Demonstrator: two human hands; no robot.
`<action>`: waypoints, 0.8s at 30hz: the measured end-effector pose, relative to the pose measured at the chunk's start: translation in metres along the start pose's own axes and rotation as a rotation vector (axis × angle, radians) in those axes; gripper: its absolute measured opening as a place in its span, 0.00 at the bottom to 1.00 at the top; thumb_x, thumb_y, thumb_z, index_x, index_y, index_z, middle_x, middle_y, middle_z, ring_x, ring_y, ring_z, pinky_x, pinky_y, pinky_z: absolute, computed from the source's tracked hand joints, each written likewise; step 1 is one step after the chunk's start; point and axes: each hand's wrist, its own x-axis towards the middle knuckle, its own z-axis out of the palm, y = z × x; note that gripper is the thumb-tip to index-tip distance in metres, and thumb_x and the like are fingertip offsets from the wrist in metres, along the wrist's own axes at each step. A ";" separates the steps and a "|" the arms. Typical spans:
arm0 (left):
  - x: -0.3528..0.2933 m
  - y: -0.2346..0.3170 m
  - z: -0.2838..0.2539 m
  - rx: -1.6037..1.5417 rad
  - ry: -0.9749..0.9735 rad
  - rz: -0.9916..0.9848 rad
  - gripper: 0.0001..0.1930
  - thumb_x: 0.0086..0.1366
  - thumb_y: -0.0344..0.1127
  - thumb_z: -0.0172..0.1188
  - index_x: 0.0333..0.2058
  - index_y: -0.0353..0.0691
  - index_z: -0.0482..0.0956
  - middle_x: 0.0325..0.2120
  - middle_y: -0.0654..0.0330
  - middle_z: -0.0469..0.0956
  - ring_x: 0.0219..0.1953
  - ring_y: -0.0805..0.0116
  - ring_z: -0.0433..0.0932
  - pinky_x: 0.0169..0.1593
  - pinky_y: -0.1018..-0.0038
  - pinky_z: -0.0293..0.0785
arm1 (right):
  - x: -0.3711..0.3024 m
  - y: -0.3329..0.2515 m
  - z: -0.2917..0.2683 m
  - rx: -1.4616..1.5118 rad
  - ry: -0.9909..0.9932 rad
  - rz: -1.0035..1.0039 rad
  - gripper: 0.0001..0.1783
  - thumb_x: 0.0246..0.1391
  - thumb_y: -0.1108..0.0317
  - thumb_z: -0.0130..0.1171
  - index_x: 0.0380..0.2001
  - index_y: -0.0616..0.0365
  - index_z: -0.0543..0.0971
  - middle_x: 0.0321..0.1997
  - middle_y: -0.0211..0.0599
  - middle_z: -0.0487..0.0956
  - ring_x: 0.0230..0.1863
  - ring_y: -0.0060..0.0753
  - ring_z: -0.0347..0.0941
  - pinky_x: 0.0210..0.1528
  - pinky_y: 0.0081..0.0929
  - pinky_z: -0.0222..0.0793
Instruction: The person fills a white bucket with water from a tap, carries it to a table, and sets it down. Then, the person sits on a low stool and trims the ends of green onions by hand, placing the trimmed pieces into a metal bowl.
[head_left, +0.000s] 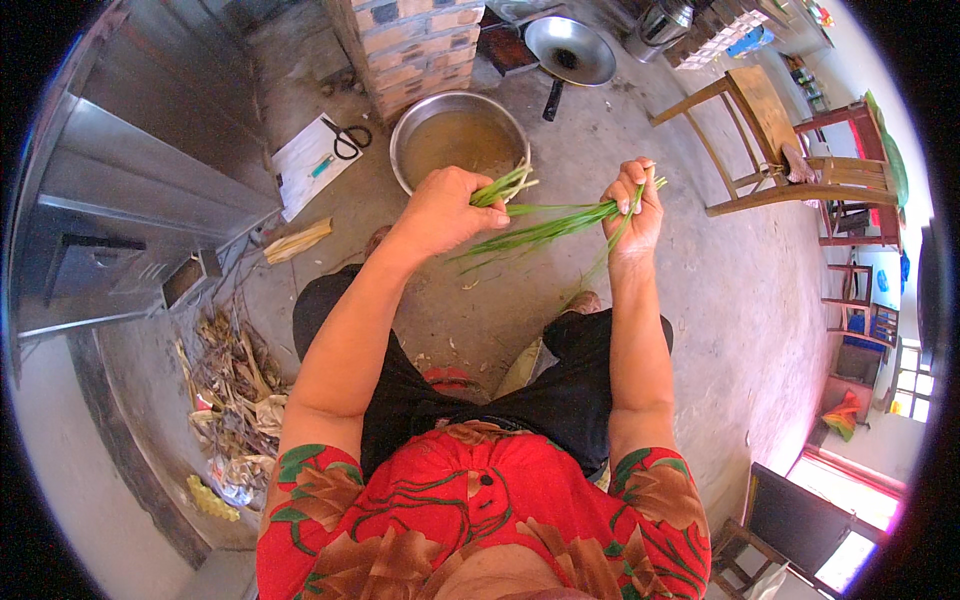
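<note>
Both hands are busy above the grey concrete floor (740,300) — the left hand (450,208) is closed around a short bunch of slim green stalks with pale ends (512,184), and those ends poke out to the right, past the thumb and forefinger. Across from it, the right hand (632,208) has its fingers curled tight on a looser spray of long, thin green leaves (550,230), pale ends showing at the top of the fist, the leaves fanning leftward to just below the left hand. A few strands run toward the left thumb; whether it pinches them, I cannot tell. The left hand and its bunch overlap, from this angle, the near edge of a round silver metal basin (401,140) of murky brown water (465,140), standing by the foot of a tan and grey brick pillar (420,55). Over to the left lies a white four-cornered sheet (300,165) — black-handled scissors (350,141) at its right edge, a small teal object (322,166) nearby on it. Near the sheet's lower corner rests a pale yellow dry husk (298,241); beyond the basin's far right edge sits a round grey metal pan with a black handle (585,52).
</note>
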 end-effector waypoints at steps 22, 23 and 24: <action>-0.007 0.014 0.019 -0.295 -0.028 0.138 0.12 0.46 0.39 0.68 0.25 0.37 0.81 0.16 0.65 0.74 0.21 0.78 0.69 0.28 0.77 0.66 | 0.002 0.003 -0.004 0.055 0.027 -0.048 0.08 0.62 0.66 0.43 0.35 0.58 0.68 0.23 0.31 0.66 0.13 0.17 0.50 0.16 0.17 0.51; -0.005 0.006 0.027 -0.271 -0.014 0.163 0.11 0.45 0.38 0.68 0.27 0.39 0.82 0.18 0.60 0.76 0.21 0.74 0.72 0.27 0.75 0.67 | 0.002 0.005 -0.003 0.061 0.022 -0.044 0.08 0.62 0.66 0.43 0.35 0.59 0.68 0.23 0.31 0.66 0.13 0.17 0.50 0.16 0.17 0.51; -0.003 0.003 0.033 -0.225 0.001 0.149 0.11 0.44 0.37 0.68 0.27 0.39 0.82 0.19 0.59 0.76 0.21 0.71 0.73 0.28 0.74 0.67 | 0.002 0.007 -0.003 0.068 0.018 -0.039 0.08 0.62 0.67 0.42 0.34 0.60 0.68 0.23 0.31 0.65 0.13 0.17 0.50 0.16 0.18 0.51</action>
